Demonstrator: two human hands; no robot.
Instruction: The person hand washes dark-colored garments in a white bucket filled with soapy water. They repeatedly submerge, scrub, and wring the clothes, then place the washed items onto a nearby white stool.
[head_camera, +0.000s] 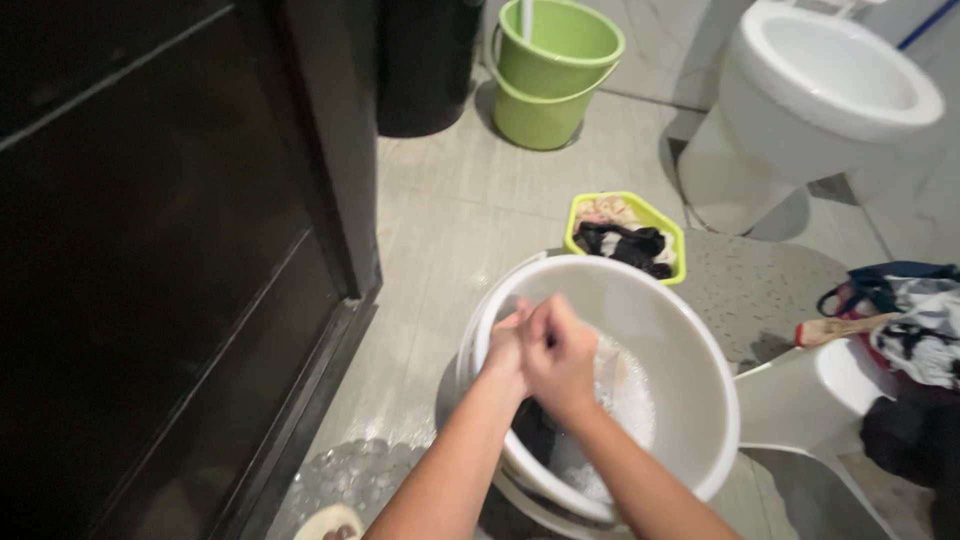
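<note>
Grey tiled floor (450, 200), dark door (170, 250), white toilet (800, 110).

Both hands, left hand (508, 345) and right hand (560, 355), are pressed together over a round white plastic bucket (690, 330) holding soapy water (625, 390) and dark cloth (540, 432).

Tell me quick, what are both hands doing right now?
Left hand: closed, pressed against the right over the white bucket; what it grips cannot be told.
Right hand: closed in a fist; a dark cloth hangs below.

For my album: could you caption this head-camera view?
Both hands, left hand and right hand, pressed together over a white bucket of soapy water.
</note>
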